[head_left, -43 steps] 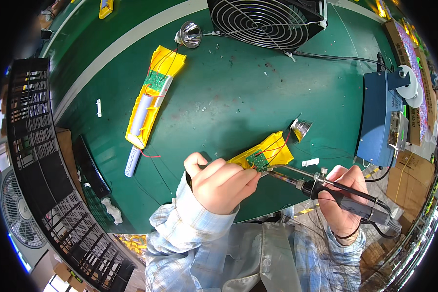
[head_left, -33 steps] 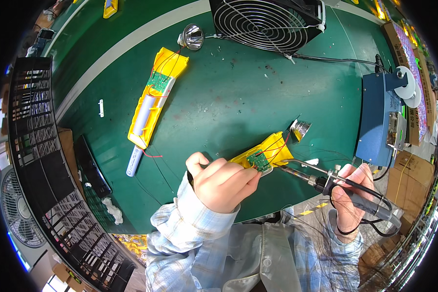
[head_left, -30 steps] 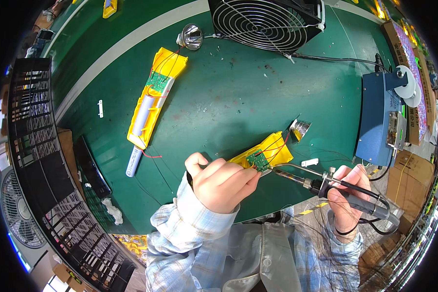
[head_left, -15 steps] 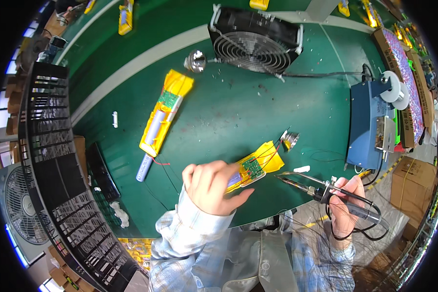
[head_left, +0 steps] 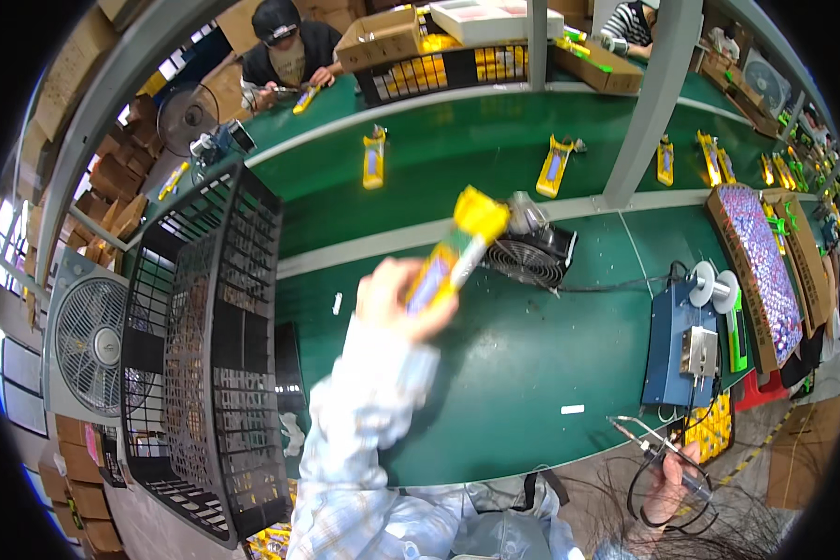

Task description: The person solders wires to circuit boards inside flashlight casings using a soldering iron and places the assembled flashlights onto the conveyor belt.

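My left hand is raised over the green workbench, its fingers closed around a yellow flashlight housing. The housing is blurred by motion. A purple battery and part of a green board show inside it. At its far end a shiny reflector cup shows in front of the black fan; whether it is joined to the housing is hard to tell. Low on the right, beyond the bench's front edge, my right hand grips a soldering iron with a thin metal feed tube and a looped black cable.
A black fan stands behind the held housing. To the right is a blue soldering machine with white spools. A black crate rises at the left. Several yellow housings lie on the far green strip; a co-worker sits beyond.
My left hand has lifted a housing off the bench and carried it forward. My right hand has drawn the iron back, lower right. The view has tilted up, showing the far strip and a co-worker.
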`<act>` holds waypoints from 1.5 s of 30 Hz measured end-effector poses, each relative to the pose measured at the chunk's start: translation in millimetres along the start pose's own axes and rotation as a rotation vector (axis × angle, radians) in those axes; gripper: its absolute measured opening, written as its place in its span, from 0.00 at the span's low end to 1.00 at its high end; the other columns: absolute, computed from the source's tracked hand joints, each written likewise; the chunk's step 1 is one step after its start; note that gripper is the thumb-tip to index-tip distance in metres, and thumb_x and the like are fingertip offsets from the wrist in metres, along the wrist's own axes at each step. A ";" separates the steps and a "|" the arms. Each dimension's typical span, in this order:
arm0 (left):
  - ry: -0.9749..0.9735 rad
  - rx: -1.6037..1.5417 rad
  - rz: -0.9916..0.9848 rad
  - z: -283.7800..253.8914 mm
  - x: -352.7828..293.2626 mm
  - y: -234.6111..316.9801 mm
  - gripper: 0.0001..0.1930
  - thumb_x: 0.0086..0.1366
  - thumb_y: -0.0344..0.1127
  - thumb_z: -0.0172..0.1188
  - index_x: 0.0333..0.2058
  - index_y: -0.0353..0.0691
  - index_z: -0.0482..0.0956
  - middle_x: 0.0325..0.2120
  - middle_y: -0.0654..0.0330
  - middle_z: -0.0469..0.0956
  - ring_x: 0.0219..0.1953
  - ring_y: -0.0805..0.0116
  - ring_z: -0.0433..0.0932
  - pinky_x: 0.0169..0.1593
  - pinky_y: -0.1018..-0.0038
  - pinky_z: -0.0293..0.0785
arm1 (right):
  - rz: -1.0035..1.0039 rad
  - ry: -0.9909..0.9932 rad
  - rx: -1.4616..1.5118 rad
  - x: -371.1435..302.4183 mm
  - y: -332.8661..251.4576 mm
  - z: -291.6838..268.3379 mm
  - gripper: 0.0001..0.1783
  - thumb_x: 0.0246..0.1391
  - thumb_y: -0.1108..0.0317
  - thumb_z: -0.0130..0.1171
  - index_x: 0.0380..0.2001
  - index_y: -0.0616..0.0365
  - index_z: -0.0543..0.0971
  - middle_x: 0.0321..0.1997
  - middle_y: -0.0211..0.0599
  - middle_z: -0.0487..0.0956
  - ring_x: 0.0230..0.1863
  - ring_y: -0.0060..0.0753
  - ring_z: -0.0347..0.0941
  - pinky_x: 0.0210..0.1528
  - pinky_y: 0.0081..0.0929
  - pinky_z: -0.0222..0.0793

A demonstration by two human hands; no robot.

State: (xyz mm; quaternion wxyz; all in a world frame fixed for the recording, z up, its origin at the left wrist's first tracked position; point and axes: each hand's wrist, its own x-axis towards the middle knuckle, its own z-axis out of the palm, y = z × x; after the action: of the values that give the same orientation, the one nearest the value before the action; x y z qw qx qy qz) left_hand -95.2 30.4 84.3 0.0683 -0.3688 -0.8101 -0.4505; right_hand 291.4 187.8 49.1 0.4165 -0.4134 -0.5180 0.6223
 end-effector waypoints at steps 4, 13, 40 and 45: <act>0.032 0.246 -0.191 27.4 95.0 -56.6 0.28 0.38 0.50 0.67 0.35 0.35 0.75 0.28 0.54 0.76 0.29 0.61 0.76 0.35 0.72 0.72 | 0.060 -0.008 -0.043 -9.6 -15.2 39.5 0.16 0.34 0.61 0.58 0.21 0.49 0.61 0.20 0.17 0.58 0.21 0.10 0.51 0.19 0.10 0.42; -0.496 0.620 -0.439 95.0 162.7 -118.3 0.30 0.41 0.54 0.63 0.40 0.40 0.72 0.40 0.54 0.71 0.45 0.57 0.69 0.51 0.68 0.61 | 0.025 0.058 -0.021 -6.2 19.3 9.3 0.10 0.40 0.71 0.56 0.26 0.53 0.65 0.22 0.20 0.62 0.22 0.12 0.56 0.19 0.10 0.51; 0.063 -0.371 -0.281 -44.8 31.1 -41.4 0.26 0.42 0.33 0.66 0.41 0.29 0.71 0.28 0.59 0.75 0.28 0.76 0.73 0.32 0.80 0.69 | 0.037 -0.081 -0.015 -5.9 19.5 29.6 0.13 0.39 0.69 0.59 0.25 0.52 0.63 0.18 0.23 0.61 0.13 0.13 0.52 0.13 0.11 0.47; -0.276 -0.145 0.067 -24.7 -76.4 13.1 0.26 0.37 0.34 0.67 0.39 0.36 0.73 0.30 0.59 0.73 0.29 0.70 0.72 0.33 0.78 0.69 | 0.050 -0.107 0.109 -14.3 -3.4 40.2 0.14 0.42 0.71 0.55 0.23 0.54 0.58 0.19 0.28 0.61 0.15 0.16 0.54 0.16 0.13 0.50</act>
State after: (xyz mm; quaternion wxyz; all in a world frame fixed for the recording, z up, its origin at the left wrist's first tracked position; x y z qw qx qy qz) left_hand -37.1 -25.7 73.9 -0.0554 -0.4581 -0.7644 -0.4503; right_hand 258.1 162.6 58.5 0.3944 -0.3693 -0.4944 0.6809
